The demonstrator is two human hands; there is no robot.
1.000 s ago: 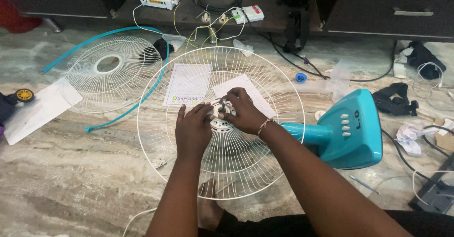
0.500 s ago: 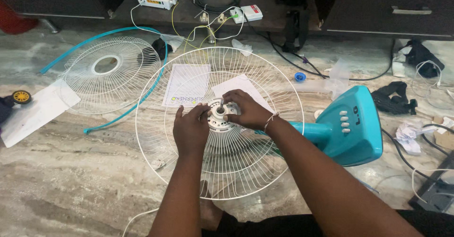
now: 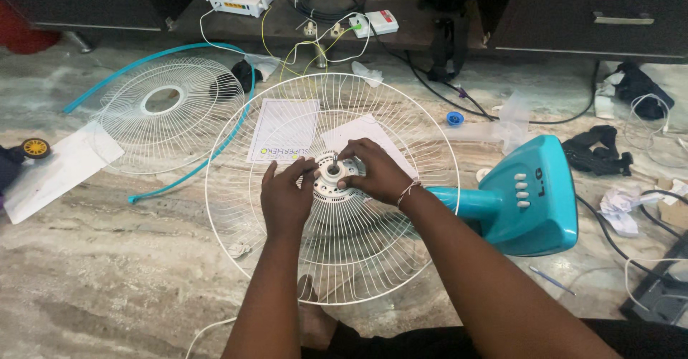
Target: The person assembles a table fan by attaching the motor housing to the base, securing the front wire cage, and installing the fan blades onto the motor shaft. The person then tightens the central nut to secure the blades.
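Both hands are pinching narrow at the round white wire fan guard (image 3: 358, 259)'s centre hub: left hand (image 3: 285, 200) bracing it, right hand (image 3: 376, 173) gripping the collar around the steel shaft (image 3: 335, 160).

Both arms are bare, no sleeves; the right hand (image 3: 373, 174) has a thin pale thread bracelet at the wrist, the left hand (image 3: 285, 200) wears nothing

A marble floor (image 3: 107, 287) carries everything. On it lie a white fan guard (image 3: 215, 208), a second guard (image 3: 204, 115) ringed by a teal band (image 3: 229, 140), two paper sheets (image 3: 283, 130), a teal fan base (image 3: 530, 198), a blue cap (image 3: 454, 118), black cables (image 3: 609, 237), crumpled paper (image 3: 618, 205) and a yellow wheel (image 3: 34, 147).
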